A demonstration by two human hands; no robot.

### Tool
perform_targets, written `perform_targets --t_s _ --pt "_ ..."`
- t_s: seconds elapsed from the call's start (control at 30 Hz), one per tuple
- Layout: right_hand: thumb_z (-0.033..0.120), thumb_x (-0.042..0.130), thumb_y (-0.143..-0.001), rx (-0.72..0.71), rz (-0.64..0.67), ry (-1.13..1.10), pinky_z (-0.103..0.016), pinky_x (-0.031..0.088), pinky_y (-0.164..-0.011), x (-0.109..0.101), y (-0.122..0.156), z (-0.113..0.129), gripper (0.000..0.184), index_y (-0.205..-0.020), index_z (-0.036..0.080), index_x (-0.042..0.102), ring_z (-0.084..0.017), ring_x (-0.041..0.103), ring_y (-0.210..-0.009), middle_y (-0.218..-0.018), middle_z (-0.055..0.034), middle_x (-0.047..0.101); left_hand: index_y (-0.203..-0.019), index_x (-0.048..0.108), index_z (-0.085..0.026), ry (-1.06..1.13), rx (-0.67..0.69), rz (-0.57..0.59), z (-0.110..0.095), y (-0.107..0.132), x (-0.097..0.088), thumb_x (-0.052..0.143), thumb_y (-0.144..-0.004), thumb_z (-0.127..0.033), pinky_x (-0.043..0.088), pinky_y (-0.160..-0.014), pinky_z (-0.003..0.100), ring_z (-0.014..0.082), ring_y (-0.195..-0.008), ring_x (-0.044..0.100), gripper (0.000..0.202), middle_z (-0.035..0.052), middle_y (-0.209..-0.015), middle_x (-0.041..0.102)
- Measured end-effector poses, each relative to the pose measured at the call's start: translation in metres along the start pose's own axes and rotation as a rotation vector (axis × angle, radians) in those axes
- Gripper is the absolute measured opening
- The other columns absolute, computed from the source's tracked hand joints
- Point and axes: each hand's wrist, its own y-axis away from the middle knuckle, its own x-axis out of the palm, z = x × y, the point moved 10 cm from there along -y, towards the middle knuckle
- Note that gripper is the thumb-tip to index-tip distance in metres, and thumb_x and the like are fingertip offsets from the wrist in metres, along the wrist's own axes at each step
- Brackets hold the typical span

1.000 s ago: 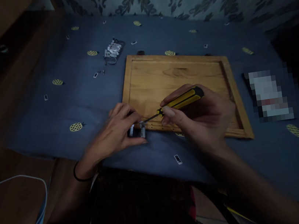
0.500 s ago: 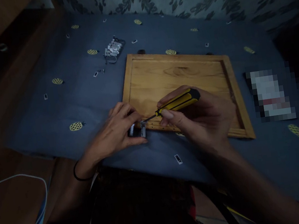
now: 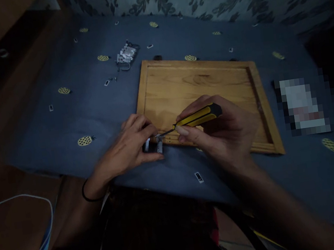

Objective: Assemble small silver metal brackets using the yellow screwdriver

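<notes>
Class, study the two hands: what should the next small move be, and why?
Probably a slight twist of the screwdriver by the right hand: its tip is at the metal piece, which the left hand grips at a corner of the board. Exact contact is too small to make out.

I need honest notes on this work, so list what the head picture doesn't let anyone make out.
All in the head view:
Screwdriver tip: too small and dark to tell whether it meets a screw.
Metal piece: partly covered by the left hand.
Wooden board, near edge: partly hidden by the right hand.
Item at the right: blurred into blocks.
Small bits near the metal cluster: too small to identify.
</notes>
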Motion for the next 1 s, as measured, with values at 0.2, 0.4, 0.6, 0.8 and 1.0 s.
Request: perform_targets --t_s 0.2,0.4,0.6,0.8,1.0 --pt "0.04 0.096 -0.072 -0.008 0.031 -0.043 -0.026 0.057 -0.052 0.001 -0.004 0.007 0.028 -0.08 0.026 0.073 -0.014 0.066 -0.064 -0.074 0.003 0.069 -0.107 0.067 -0.02 -0.001 0.008 -0.011 0.0 0.0 0.0 0.079 -0.089 -0.058 0.049 -0.099 0.044 0.0287 -0.111 0.053 0.044 0.0083 -0.112 0.062" --pt "0.035 0.094 -0.075 -0.008 0.133 -0.082 -0.028 0.064 -0.064 0.003 -0.01 0.008 0.028 -0.1 0.031 0.083 -0.017 0.074 -0.08 -0.092 -0.0001 0.079 -0.108 0.067 -0.019 0.003 -0.004 0.007 -0.001 0.0 0.0 0.08 -0.088 -0.058 0.048 -0.1 0.044 0.0288 -0.112 0.053 0.045 0.0078 -0.112 0.062" --pt "0.033 0.089 -0.082 -0.044 0.149 -0.053 -0.035 0.064 -0.063 0.002 -0.009 0.008 0.011 -0.091 0.032 0.083 -0.021 0.074 -0.082 -0.094 -0.0021 0.08 -0.111 0.068 -0.021 0.014 -0.008 0.016 0.0 0.0 0.0 0.08 -0.089 -0.057 0.048 -0.1 0.043 0.0282 -0.112 0.053 0.043 0.0074 -0.114 0.063" --pt "0.033 0.09 -0.081 -0.06 0.123 -0.005 -0.033 0.059 -0.059 0.002 -0.006 0.01 0.011 -0.089 0.031 0.082 -0.02 0.072 -0.079 -0.094 -0.0012 0.079 -0.113 0.068 -0.02 0.006 0.009 -0.001 -0.001 0.0 0.0 0.081 -0.088 -0.056 0.048 -0.099 0.043 0.0282 -0.111 0.053 0.046 0.0079 -0.112 0.062" --pt "0.039 0.09 -0.081 -0.146 0.088 0.133 -0.036 0.053 -0.058 0.003 -0.006 0.019 0.017 -0.085 0.029 0.076 -0.019 0.064 -0.065 -0.076 0.0009 0.072 -0.111 0.067 -0.02 0.001 -0.01 0.025 0.001 0.0 0.001 0.08 -0.088 -0.057 0.048 -0.099 0.044 0.0284 -0.111 0.052 0.045 0.008 -0.113 0.062"
